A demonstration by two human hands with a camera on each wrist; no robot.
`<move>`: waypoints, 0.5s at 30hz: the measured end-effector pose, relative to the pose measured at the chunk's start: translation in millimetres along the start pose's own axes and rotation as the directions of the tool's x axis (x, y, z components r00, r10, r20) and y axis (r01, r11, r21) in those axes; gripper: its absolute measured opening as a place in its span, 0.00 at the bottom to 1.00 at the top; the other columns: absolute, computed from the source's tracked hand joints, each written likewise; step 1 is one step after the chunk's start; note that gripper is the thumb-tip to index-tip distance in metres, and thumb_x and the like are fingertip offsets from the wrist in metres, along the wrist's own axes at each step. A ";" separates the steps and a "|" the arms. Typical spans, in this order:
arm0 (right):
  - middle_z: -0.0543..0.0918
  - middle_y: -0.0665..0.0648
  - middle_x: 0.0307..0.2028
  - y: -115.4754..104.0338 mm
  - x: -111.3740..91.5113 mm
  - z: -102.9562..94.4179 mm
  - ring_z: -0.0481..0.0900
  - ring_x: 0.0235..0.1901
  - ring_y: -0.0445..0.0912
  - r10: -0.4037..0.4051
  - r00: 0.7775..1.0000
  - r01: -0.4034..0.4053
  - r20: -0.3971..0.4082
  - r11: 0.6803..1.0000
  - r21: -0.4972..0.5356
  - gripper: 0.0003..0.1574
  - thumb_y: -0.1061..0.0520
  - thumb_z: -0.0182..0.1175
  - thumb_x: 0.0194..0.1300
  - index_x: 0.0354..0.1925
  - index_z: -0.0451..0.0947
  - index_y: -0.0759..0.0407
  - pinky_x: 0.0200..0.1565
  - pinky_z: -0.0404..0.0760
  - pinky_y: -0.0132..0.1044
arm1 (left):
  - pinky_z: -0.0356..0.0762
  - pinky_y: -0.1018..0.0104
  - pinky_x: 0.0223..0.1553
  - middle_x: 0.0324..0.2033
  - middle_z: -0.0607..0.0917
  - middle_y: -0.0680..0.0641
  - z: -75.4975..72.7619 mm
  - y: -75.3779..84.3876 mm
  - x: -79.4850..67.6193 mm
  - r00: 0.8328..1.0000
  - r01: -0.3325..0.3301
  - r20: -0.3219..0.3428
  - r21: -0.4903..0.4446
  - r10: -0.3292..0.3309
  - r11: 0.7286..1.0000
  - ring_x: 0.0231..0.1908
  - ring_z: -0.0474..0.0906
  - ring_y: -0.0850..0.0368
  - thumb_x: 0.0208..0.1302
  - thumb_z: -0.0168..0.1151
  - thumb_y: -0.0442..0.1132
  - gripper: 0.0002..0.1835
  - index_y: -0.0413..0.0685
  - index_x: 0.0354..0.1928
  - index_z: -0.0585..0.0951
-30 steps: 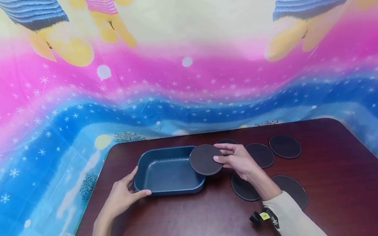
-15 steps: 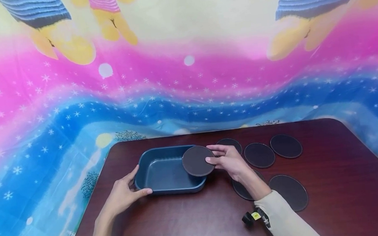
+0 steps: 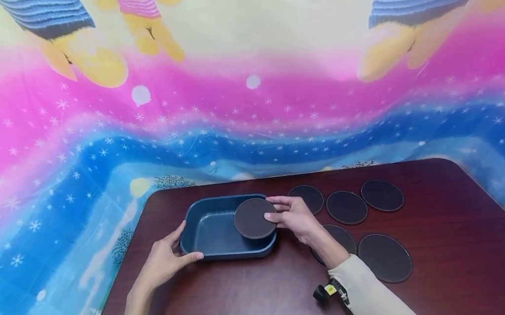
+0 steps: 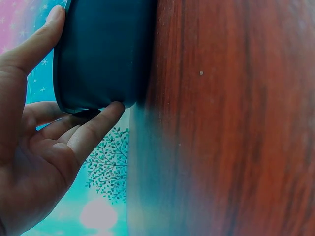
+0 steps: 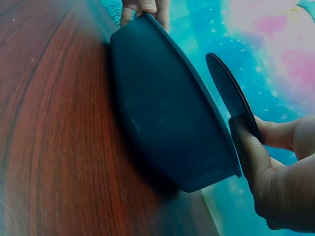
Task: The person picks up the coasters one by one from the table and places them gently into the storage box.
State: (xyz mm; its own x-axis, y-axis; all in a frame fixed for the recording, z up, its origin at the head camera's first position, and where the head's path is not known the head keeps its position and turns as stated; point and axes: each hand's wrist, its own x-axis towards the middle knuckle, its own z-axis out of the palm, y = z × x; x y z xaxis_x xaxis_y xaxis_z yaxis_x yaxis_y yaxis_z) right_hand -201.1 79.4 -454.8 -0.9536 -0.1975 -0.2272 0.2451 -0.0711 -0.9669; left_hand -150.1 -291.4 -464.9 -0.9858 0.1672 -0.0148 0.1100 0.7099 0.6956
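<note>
A blue-green rectangular plastic container point(image 3: 216, 234) stands on the table. My left hand point(image 3: 162, 259) holds its left end, thumb over the near rim and fingers along the side; the left wrist view shows the fingertips against its outer wall point(image 4: 101, 54). My right hand point(image 3: 296, 219) pinches a round dark-brown coaster point(image 3: 254, 219) with a stitched edge between thumb and fingers. The coaster overlaps the container's right half in the head view. In the right wrist view, the coaster point(image 5: 229, 88) is tilted just above the rim, thumb on one face and fingers on the other.
Several more round coasters lie flat to the right, among them one at the far right point(image 3: 382, 195), one in the middle point(image 3: 347, 207) and one nearer point(image 3: 385, 258). My right forearm partly covers another coaster point(image 3: 336, 237). A printed cloth point(image 3: 250, 128) hangs behind the dark-red wooden table point(image 3: 245, 296).
My right hand has carried the coaster leftward, from the container's right edge to over its right half. The left hand has kept its hold on the container.
</note>
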 end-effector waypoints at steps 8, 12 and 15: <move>0.89 0.67 0.57 -0.1 3.5 9.6 0.93 0.38 0.44 -0.012 1.000 0.011 -0.020 0.999 -0.053 0.34 0.65 0.73 0.68 0.70 0.80 0.56 0.42 0.91 0.35 | 0.89 0.51 0.56 0.79 0.67 0.30 -0.6 -0.1 0.4 1.000 0.013 0.004 -0.011 -0.013 1.000 0.68 0.80 0.35 0.59 0.81 0.58 0.60 0.43 0.85 0.58; 0.89 0.66 0.56 -0.8 3.9 15.5 0.93 0.37 0.43 -0.024 0.999 0.023 -0.021 0.998 -0.065 0.33 0.66 0.72 0.68 0.69 0.81 0.57 0.42 0.90 0.35 | 0.89 0.51 0.55 0.78 0.68 0.30 -0.3 -0.1 0.4 1.000 0.010 0.007 -0.007 -0.010 1.000 0.67 0.81 0.34 0.59 0.81 0.58 0.60 0.43 0.85 0.58; 0.90 0.65 0.56 -1.3 4.1 19.9 0.92 0.37 0.43 -0.037 0.999 0.035 -0.022 0.996 -0.087 0.32 0.66 0.73 0.68 0.68 0.82 0.57 0.41 0.90 0.35 | 0.89 0.51 0.55 0.78 0.68 0.30 0.0 -0.3 0.5 1.000 0.007 0.010 -0.012 -0.007 1.000 0.67 0.81 0.35 0.59 0.81 0.59 0.60 0.43 0.85 0.58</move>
State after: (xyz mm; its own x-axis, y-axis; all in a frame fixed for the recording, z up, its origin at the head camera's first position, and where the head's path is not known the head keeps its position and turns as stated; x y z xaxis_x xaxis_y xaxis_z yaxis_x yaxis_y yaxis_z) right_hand -201.8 59.2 -452.1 -0.9657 -0.1729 -0.1936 0.1953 0.0072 -0.9807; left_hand -150.7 -291.6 -465.1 -0.9853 0.1689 -0.0268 0.1014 0.7029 0.7041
